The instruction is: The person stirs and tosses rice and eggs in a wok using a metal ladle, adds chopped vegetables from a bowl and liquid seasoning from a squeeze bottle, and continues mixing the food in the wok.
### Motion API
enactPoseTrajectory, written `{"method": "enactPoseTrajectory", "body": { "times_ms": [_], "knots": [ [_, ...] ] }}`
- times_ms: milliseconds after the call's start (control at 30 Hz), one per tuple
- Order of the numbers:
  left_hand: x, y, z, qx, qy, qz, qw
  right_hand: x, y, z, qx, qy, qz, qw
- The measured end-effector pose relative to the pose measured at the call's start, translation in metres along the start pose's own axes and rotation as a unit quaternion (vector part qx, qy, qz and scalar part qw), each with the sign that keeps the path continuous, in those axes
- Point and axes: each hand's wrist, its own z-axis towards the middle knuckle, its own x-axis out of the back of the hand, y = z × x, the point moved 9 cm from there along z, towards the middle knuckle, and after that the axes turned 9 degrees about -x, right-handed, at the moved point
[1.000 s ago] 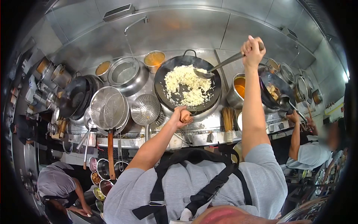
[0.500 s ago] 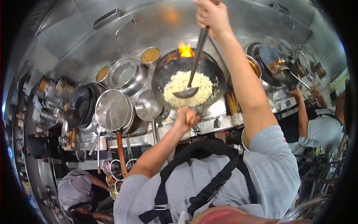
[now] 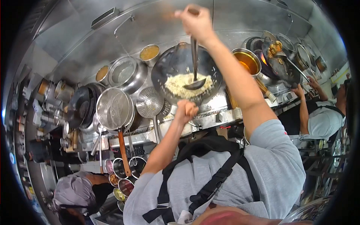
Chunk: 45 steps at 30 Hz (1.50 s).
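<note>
My left hand (image 3: 186, 111) is closed at the near side of a black wok (image 3: 165, 67), gripping its handle, which the fingers mostly hide. White fried rice (image 3: 176, 85) lies in the bottom of the wok, with a few grains stuck on the walls. High above the wok, my right hand (image 3: 198, 23) is wrapped round the upper end of a long ladle (image 3: 195, 63). The ladle stands nearly upright and its bowl rests in the rice.
On the left are a perforated skimmer (image 3: 150, 101), a wire strainer (image 3: 113, 107), a steel pot (image 3: 131, 73) and stacked woks (image 3: 78, 103). A pot of amber liquid (image 3: 245, 62) stands to the right. Beyond it a co-worker (image 3: 318, 116) handles another wok (image 3: 279, 63).
The flame behind my wok is gone from view. The wok tilts more toward me and the rice is bunched nearer. My right hand and ladle handle have shifted left.
</note>
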Motion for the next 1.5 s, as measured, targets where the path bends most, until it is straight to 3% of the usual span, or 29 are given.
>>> {"method": "enactPoseTrajectory", "body": {
  "times_ms": [67, 100, 133, 200, 233, 367, 400, 433, 467, 533, 567, 667, 767, 800, 833, 867, 900, 967, 1000, 1033, 1067, 1133, 1200, 1267, 1333, 1400, 1433, 1467, 1500],
  "knots": [
    [-0.007, 0.017, -0.002, -0.084, 0.080, 0.081, 0.990, 0.017, 0.080, 0.009, 0.032, 0.031, -0.029, 0.999],
    [0.007, 0.002, -0.009, -0.086, 0.078, 0.053, 0.992, 0.026, 0.075, 0.015, 0.026, 0.022, -0.021, 0.999],
    [0.030, -0.015, -0.029, -0.089, 0.076, 0.028, 0.993, 0.035, 0.067, 0.023, 0.022, 0.015, -0.009, 1.000],
    [0.042, -0.046, -0.077, 0.016, 0.016, 0.065, 0.998, 0.041, 0.034, 0.028, -0.022, -0.013, 0.053, 0.998],
    [0.054, -0.049, -0.088, 0.002, -0.003, 0.116, 0.993, 0.036, 0.004, 0.036, -0.012, -0.030, 0.061, 0.998],
    [0.024, -0.006, -0.051, -0.017, 0.026, 0.053, 0.998, -0.004, -0.059, 0.016, 0.017, -0.023, 0.000, 1.000],
    [0.016, 0.000, -0.018, 0.027, -0.056, -0.007, 0.998, -0.014, -0.044, 0.003, -0.018, -0.026, 0.008, 0.999],
    [0.022, 0.007, 0.008, 0.031, 0.024, 0.011, 0.999, -0.017, -0.009, 0.001, 0.027, -0.004, -0.019, 0.999],
    [-0.001, 0.024, 0.001, -0.031, 0.102, 0.056, 0.993, -0.014, 0.032, 0.000, 0.073, 0.019, -0.047, 0.996],
    [0.008, 0.010, -0.005, -0.077, 0.006, 0.015, 0.997, 0.013, 0.087, 0.005, 0.042, 0.021, -0.001, 0.999],
    [0.020, -0.008, -0.022, -0.056, 0.020, 0.024, 0.998, 0.026, 0.094, 0.015, 0.034, 0.016, 0.021, 0.999],
    [0.069, -0.055, -0.088, 0.028, 0.043, 0.113, 0.992, 0.040, 0.019, 0.037, -0.026, -0.012, 0.089, 0.996],
    [0.063, -0.037, -0.081, 0.049, -0.013, 0.116, 0.992, 0.010, -0.052, 0.026, -0.022, -0.016, 0.080, 0.996],
    [0.030, -0.008, -0.077, 0.019, 0.074, 0.151, 0.986, -0.001, -0.047, 0.014, -0.030, -0.002, 0.058, 0.998],
    [0.004, 0.015, -0.059, -0.047, 0.075, 0.062, 0.994, -0.013, -0.036, 0.000, -0.040, 0.011, 0.035, 0.999],
    [-0.002, 0.015, -0.020, 0.039, -0.074, -0.009, 0.996, -0.019, -0.023, -0.008, -0.048, 0.026, 0.010, 0.998],
    [0.001, 0.026, -0.005, 0.046, 0.024, 0.068, 0.996, -0.018, 0.015, -0.003, 0.015, 0.031, -0.009, 0.999],
    [0.005, 0.020, -0.004, -0.033, 0.024, 0.043, 0.998, 0.008, 0.077, 0.005, 0.076, 0.065, -0.019, 0.995],
    [0.013, 0.006, -0.011, -0.046, -0.097, 0.001, 0.994, 0.023, 0.076, 0.013, 0.051, 0.058, -0.002, 0.997],
    [0.039, -0.016, -0.037, -0.048, 0.058, 0.035, 0.997, 0.038, 0.068, 0.020, 0.028, 0.053, 0.018, 0.998],
    [0.055, -0.029, -0.060, -0.063, 0.102, 0.042, 0.992, 0.048, 0.059, 0.024, 0.005, 0.048, 0.041, 0.998],
    [0.085, -0.055, -0.086, 0.021, 0.053, 0.123, 0.991, 0.046, 0.009, 0.038, -0.026, 0.006, 0.084, 0.996],
    [0.062, -0.034, -0.095, 0.002, 0.109, 0.130, 0.985, 0.028, -0.027, 0.044, -0.009, -0.032, 0.053, 0.998],
    [0.024, -0.003, -0.061, -0.020, 0.008, 0.076, 0.997, 0.003, -0.045, 0.019, -0.041, -0.006, 0.015, 0.999],
    [-0.005, 0.016, -0.013, 0.018, -0.023, 0.030, 0.999, -0.012, -0.006, 0.006, -0.043, 0.009, 0.001, 0.999],
    [-0.011, 0.032, 0.001, -0.046, 0.054, 0.095, 0.993, -0.006, 0.074, 0.012, 0.058, 0.020, -0.014, 0.998],
    [0.000, 0.016, -0.002, -0.019, -0.001, 0.008, 1.000, 0.004, 0.081, 0.015, 0.041, 0.033, 0.001, 0.999],
    [0.016, 0.008, -0.011, -0.078, -0.045, 0.025, 0.996, 0.020, 0.082, 0.019, 0.030, 0.042, 0.016, 0.999],
    [0.041, -0.011, -0.034, -0.048, 0.020, 0.046, 0.998, 0.037, 0.083, 0.024, 0.017, 0.054, 0.033, 0.998]
  ]
}}
